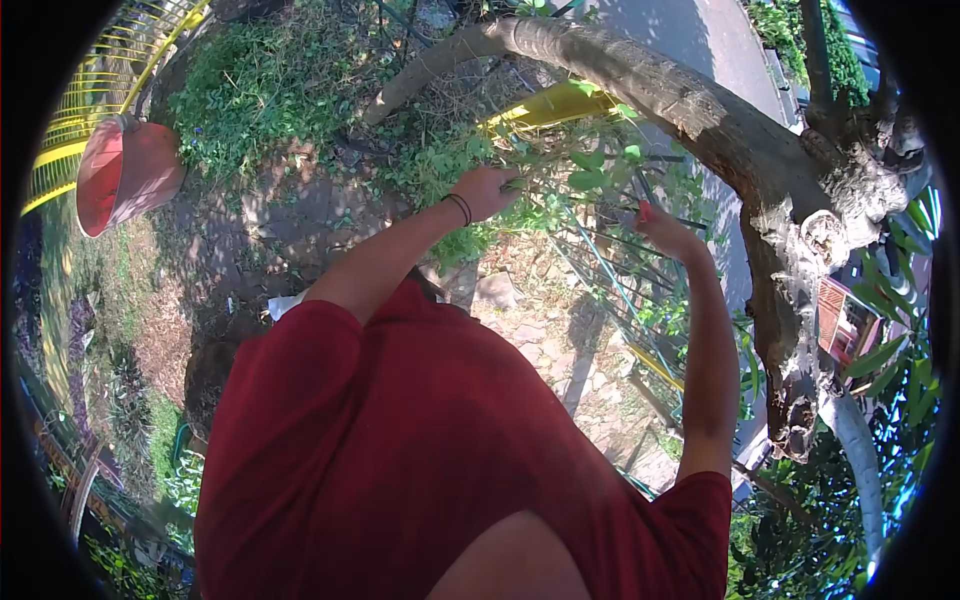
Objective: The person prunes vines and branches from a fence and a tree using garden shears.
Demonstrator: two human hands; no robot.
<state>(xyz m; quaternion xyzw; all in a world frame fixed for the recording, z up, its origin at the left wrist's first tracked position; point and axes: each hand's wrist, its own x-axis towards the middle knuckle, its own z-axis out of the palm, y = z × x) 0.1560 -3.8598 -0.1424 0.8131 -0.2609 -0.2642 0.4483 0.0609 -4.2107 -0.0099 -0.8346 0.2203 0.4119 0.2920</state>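
Ahead of me, my left hand (486,193), with a dark band at its wrist, is closed among thin green stems at the edge of a leafy vine (590,175). What its fingers grip is too small to make out. My right hand (665,230) is at the right side of the same vine, beside dark thin bars. Its fingers are bent round something small and red, which I cannot identify. Green leaves and dry twigs fill the gap between the two hands.
A thick tree branch (640,75) arches over the vine and joins a trunk (785,300) at right. Behind the vine lies a yellow panel (555,106). A red bucket-like container (150,172) hangs by a yellow fence (110,70) at left. Stony ground (540,330) lies below.
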